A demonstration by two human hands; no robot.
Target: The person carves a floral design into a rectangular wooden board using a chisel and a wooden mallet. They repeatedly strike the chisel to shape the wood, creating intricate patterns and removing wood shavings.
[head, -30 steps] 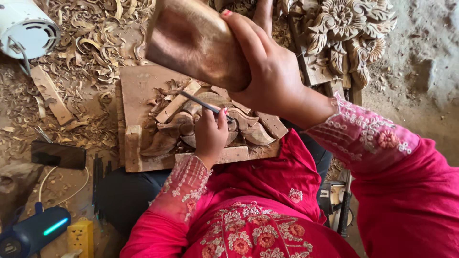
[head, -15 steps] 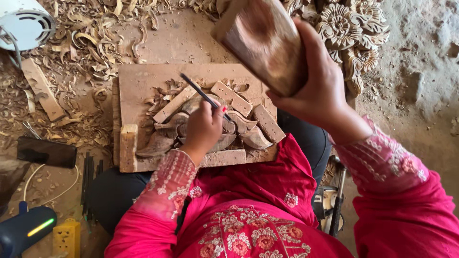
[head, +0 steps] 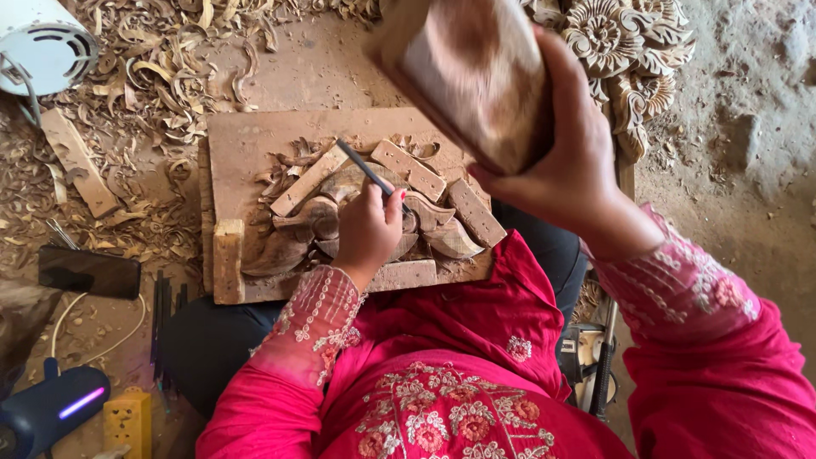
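The left hand [head: 367,231] is sitting low on the carving, fingers curled tight around a thin dark chisel [head: 367,170], which is slanting up and away to the left with its lower end hidden in the grip. The right hand [head: 568,166] is hanging high, clamped around a chunky wooden mallet [head: 472,72]; the block is blurring and looking pale brown, worn smooth, with its top cut off by the frame.

The workpiece is a half-carved relief [head: 340,212], its curling leaf shapes roughed out in reddish wood, penned in by four small wooden cleats on a flat backing board [head: 246,144]. The board is resting across the person's lap, its near edge lying against the red embroidered tunic [head: 476,357].

Room is looking tight: one finished floral carving [head: 620,51] is crowding the board's far right corner, and wood shavings [head: 153,76] are piling along the left and far sides. Bare earth is lying open only to the far right.

On the left, one black phone [head: 89,272] is lying flat, well apart from the board, one white fan [head: 42,51] is sitting in the corner, and a bundle of spare chisels [head: 163,314] is resting beside the knee.
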